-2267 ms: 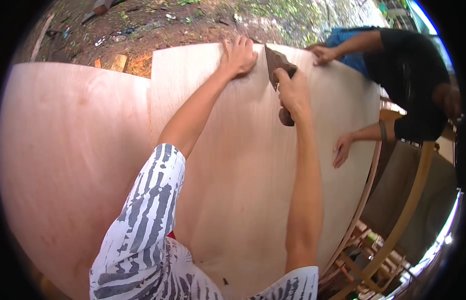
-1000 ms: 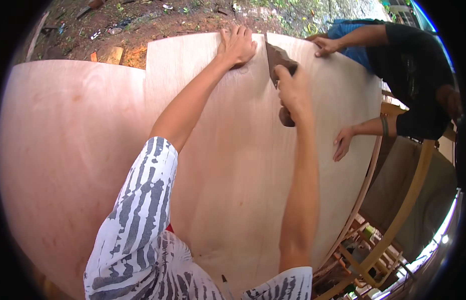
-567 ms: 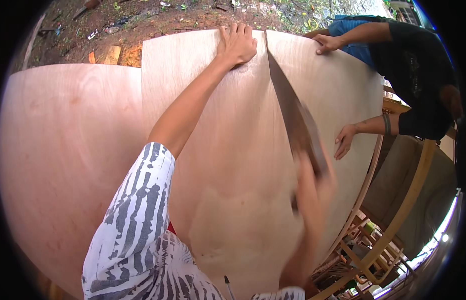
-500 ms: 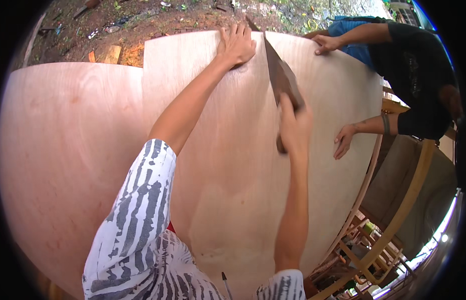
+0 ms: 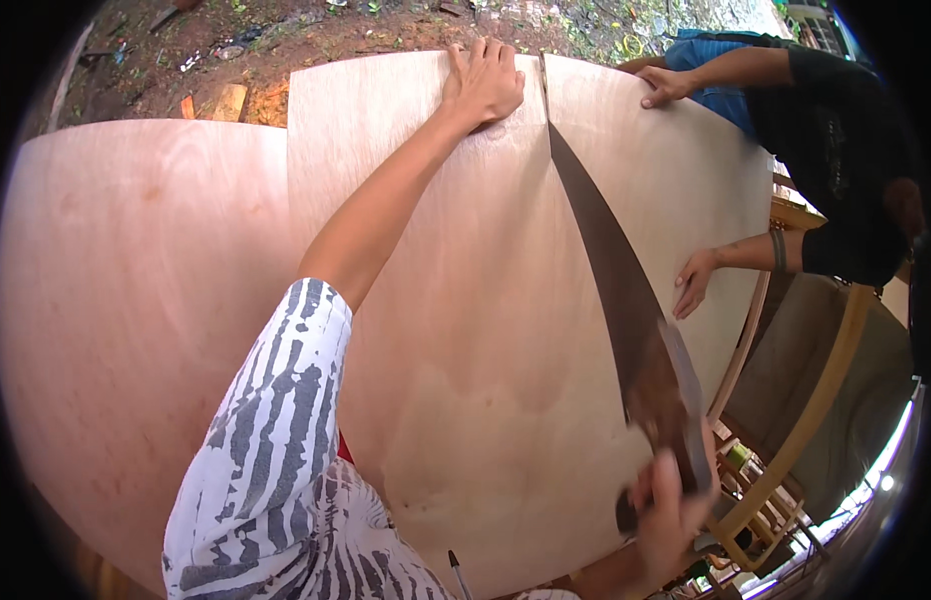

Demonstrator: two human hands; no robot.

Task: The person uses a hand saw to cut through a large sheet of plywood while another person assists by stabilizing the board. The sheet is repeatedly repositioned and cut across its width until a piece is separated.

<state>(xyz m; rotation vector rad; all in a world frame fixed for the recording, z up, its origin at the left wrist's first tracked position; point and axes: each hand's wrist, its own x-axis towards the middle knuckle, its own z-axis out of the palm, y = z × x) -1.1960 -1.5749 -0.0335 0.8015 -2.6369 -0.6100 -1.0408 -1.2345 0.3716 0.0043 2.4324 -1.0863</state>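
Head view, as I stand watching: the right hand (image 5: pixel 675 515), slightly blurred, is wrapped round the dark handle of a saw (image 5: pixel 610 270), low toward the near right side of a pale wood sheet (image 5: pixel 465 330). The saw's long, flat brown blade tapers away over the sheet to meet a thin slit (image 5: pixel 544 90) running in from the far edge. Left of that slit, the left hand (image 5: pixel 485 88) lies palm down, fingers slightly apart at the edge. Faint streaked grain marks the smooth sheet; a pinker panel (image 5: pixel 145 300) lies alongside. Across, another person's hand (image 5: pixel 668 87) rests on the rim; beyond is rough brown soil (image 5: pixel 315 40).
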